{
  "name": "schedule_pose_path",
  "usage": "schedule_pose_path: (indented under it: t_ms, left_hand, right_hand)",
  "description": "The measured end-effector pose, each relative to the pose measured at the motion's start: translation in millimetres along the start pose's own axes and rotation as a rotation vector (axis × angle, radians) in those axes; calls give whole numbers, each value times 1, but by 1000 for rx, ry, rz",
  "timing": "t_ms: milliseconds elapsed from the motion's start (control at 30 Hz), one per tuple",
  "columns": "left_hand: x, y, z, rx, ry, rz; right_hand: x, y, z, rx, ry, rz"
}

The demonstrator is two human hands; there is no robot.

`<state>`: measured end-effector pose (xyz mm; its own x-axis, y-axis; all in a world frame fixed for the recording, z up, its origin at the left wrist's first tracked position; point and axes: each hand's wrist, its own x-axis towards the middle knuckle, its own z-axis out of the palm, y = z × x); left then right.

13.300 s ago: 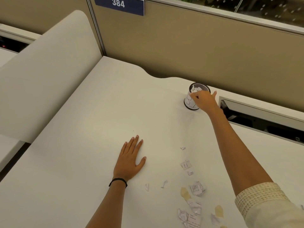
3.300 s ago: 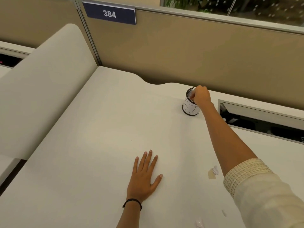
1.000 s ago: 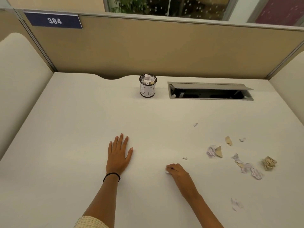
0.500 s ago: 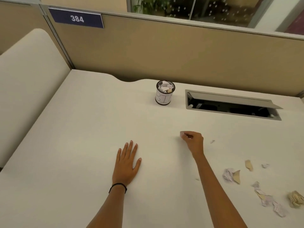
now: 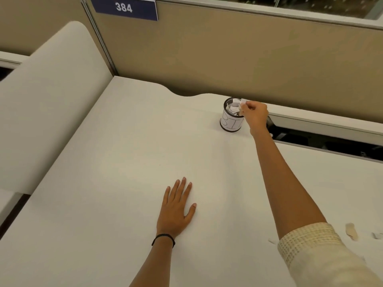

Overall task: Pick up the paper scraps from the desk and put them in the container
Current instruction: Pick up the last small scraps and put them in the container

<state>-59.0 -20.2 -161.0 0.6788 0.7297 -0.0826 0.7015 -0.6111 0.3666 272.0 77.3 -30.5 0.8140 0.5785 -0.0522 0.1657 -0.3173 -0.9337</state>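
The bench [image 5: 124, 152] is smooth and matt. The container [image 5: 230, 122] is paper-wrapped and holds crumpled paper scraps [image 5: 233, 108]. The sleeve [image 5: 310, 245] is textured woven cloth.

Desk [image 5: 124, 162]: plain cream-white, no pattern. Side panel [image 5: 51, 90]: same cream. Partition [image 5: 228, 59]: flat beige-tan. Sign [image 5: 124, 7]: navy blue w/ white digits "384". Container [image 5: 231, 122]: white wrap w/ black hand-drawn letters, dark rim & dark base. Scraps inside [image 5: 233, 108]: white, some grey. Pinched scrap [image 5: 243, 102]: white. Loose scrap [image 5: 351, 229]: pale tan. Sleeve [image 5: 310, 241]: cream, fine woven check pattern. Wristband [image 5: 163, 237]: black. Cable slot [image 5: 331, 141]: dark inside, grey frame.
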Motion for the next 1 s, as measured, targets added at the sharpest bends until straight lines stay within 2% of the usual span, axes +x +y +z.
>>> schedule_pose_path:
  t_ms: [67, 200, 367, 467, 633, 700, 800, 1000]
  left_hand:
    - [1, 3, 0, 0, 2, 10]
    - [0, 2, -1, 8, 10, 4]
    - [0, 3, -1, -17, 18, 15]
    - [0, 3, -2, -27, 27, 17]
    - [-1, 4, -1, -20, 33, 20]
    - [-1, 4, -1, -23, 34, 19]
    - [-1, 4, 0, -27, 40, 24]
    - [-1, 4, 0, -36, 33, 26]
  right_hand:
    - [1, -3, -3, -109, -33, -63]
    - [-13, -4, -20, -150, -27, -128]
    - [-66, 47, -71, -265, 48, -219]
    - [-106, 94, -103, -469, 3, -176]
    - [-164, 156, -145, -986, -130, -31]
    - [-183, 169, -157, -1098, -144, 23]
    - [-209, 180, -174, -1129, -116, 53]
    - [-239, 187, -204, -958, -147, 35]
